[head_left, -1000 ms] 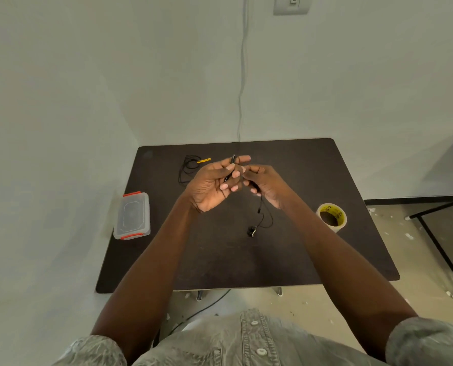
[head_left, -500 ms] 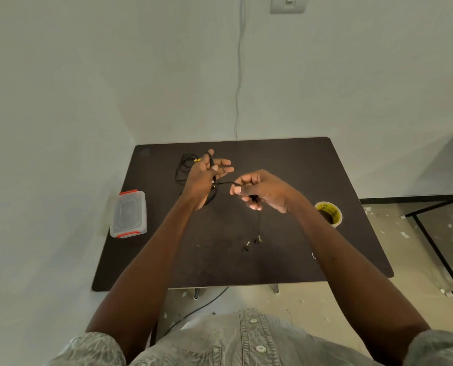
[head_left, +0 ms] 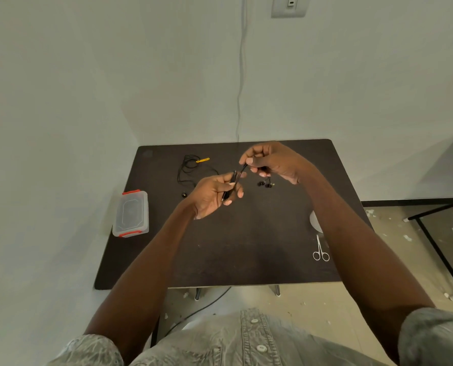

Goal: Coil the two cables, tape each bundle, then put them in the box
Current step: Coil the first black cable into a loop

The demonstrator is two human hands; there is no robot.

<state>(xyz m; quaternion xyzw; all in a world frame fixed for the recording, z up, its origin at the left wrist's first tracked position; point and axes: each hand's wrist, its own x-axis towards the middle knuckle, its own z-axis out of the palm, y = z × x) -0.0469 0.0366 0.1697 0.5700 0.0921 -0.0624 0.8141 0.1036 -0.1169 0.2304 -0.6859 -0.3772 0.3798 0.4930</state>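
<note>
— Above the middle of the dark bench (head_left: 220, 260), what are the two hands doing?

— Both hold the same thin black cable (head_left: 242, 169) in the air. The left hand (head_left: 214, 195) is palm up, its fingers curled round several strands gathered side by side. The right hand (head_left: 270, 161) is higher and farther back, pinching the strands between thumb and fingertips, so a short length runs taut between the two hands.

— Does any of that cable hang free?

— Yes. Below the right hand a bit dangles, ending in small dark earbud-like tips (head_left: 265, 184) just above the bench.

— And the second cable?

— The other cable (head_left: 187, 170) lies loose and uncoiled on the far left part of the bench, with a yellow tie (head_left: 202, 160) at its far end. A small dark piece sits near it, beside the left wrist; I cannot tell what it is.

— Where is the box?

— The clear plastic box (head_left: 131, 213) with red clasps sits at the left edge of the bench, lid on, well apart from both cables.

— Anything else on the bench?

— Small scissors (head_left: 320, 250) lie near the right front, just beside the right forearm. A pale round shape behind that forearm is mostly hidden. A light cord (head_left: 239, 88) runs down the wall behind the bench.
</note>
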